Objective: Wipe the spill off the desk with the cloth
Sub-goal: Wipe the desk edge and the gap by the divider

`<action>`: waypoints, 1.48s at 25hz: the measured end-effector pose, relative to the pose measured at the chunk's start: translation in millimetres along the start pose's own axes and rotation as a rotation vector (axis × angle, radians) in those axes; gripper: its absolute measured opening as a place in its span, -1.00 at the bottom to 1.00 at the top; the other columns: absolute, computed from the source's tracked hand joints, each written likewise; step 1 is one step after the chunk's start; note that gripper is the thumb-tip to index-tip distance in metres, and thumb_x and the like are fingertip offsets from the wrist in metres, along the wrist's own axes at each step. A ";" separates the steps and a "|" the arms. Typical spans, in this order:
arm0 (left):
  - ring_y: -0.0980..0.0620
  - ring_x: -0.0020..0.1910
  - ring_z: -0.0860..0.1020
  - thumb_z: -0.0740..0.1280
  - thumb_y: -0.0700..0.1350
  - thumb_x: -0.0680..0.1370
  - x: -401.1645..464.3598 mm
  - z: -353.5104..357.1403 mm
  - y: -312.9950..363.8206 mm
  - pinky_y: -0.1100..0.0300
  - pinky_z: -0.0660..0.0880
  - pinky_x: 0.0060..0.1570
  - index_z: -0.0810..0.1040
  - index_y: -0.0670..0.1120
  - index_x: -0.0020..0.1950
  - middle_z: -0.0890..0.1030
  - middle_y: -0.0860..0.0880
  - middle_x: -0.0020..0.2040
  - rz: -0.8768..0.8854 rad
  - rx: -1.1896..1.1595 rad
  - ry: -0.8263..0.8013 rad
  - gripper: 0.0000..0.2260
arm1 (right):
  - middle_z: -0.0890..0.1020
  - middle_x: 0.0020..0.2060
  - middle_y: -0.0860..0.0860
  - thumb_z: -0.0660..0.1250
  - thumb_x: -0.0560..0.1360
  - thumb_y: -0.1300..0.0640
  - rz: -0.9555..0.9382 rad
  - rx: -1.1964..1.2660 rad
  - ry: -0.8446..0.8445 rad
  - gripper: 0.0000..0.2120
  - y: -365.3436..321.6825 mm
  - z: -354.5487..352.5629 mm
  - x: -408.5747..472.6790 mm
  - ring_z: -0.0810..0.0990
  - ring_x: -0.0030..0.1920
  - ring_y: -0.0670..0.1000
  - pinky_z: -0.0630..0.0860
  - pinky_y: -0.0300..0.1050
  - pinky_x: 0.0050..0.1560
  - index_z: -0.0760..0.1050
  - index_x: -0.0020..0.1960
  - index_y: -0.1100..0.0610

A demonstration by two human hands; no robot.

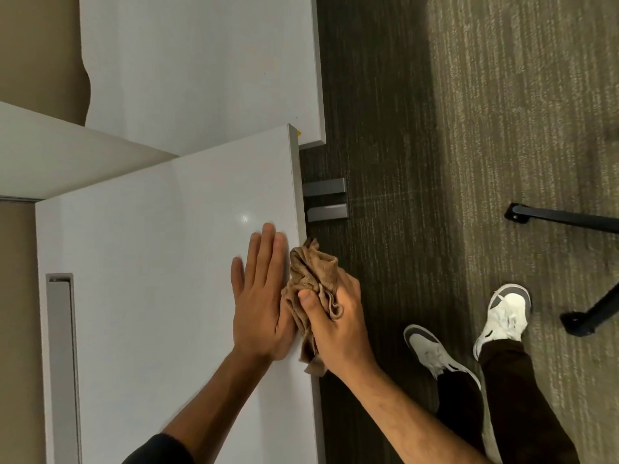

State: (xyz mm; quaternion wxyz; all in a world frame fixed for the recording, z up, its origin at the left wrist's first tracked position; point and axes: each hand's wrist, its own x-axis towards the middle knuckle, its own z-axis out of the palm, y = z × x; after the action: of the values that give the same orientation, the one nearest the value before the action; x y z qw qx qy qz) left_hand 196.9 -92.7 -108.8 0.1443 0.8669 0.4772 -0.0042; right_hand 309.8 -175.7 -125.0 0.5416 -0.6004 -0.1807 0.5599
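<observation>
A crumpled tan cloth [313, 279] is bunched at the right edge of the white desk [150, 262], partly hanging past the edge over the carpet. My right hand [338, 323] is closed around the cloth, thumb on top. My left hand [259, 296] lies flat on the desk, fingers straight and together, its side touching the cloth. A small wet glint [244, 218] shows on the desk just beyond my left fingertips. Both forearms reach in from the bottom.
A second white desk [201, 61] adjoins at the top. A grey cable slot [60, 346] runs along the desk's left side. Grey desk feet [325, 199] stick out onto the carpet. My white shoes [502, 316] and black chair legs [569, 219] are at right.
</observation>
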 end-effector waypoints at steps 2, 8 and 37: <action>-0.14 0.73 -0.08 -0.18 0.25 0.69 -0.1 -0.3 -0.2 -0.22 -0.18 0.65 0.00 -0.10 0.73 -0.06 -0.07 0.75 0.004 0.011 -0.014 -0.31 | 0.39 0.28 -0.34 0.23 0.46 -0.38 0.000 -0.011 -0.044 -0.63 8.6 -8.0 -12.2 0.45 0.33 -0.27 0.47 -0.19 0.37 0.32 0.26 -0.59; -0.15 0.73 -0.09 -0.20 0.26 0.68 -1.0 -2.1 0.4 -0.28 -0.17 0.64 -0.02 -0.11 0.73 -0.08 -0.07 0.75 -0.004 0.004 -0.029 -0.30 | 0.41 0.26 -0.23 0.29 0.52 -0.27 0.041 -0.038 -0.034 -0.64 11.2 -10.1 -10.3 0.50 0.32 -0.14 0.52 0.06 0.39 0.34 0.29 -0.42; -0.10 0.73 -0.07 -0.21 0.25 0.70 0.5 -7.3 4.9 -0.24 -0.14 0.65 -0.12 0.09 0.73 -0.07 -0.03 0.75 -0.007 -0.010 -0.046 -0.39 | 0.43 0.45 -0.11 0.31 0.51 -0.23 -0.079 -0.016 -0.077 -0.45 -42.5 -6.0 76.9 0.40 0.47 -0.11 0.39 0.03 0.50 0.44 0.48 -0.14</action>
State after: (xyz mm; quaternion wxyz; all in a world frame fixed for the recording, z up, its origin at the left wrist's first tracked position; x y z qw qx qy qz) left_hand 200.3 -92.8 -100.6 0.1594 0.8641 0.4768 -0.0222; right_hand 355.3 -100.2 -126.7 0.5511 -0.5751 -0.2295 0.5593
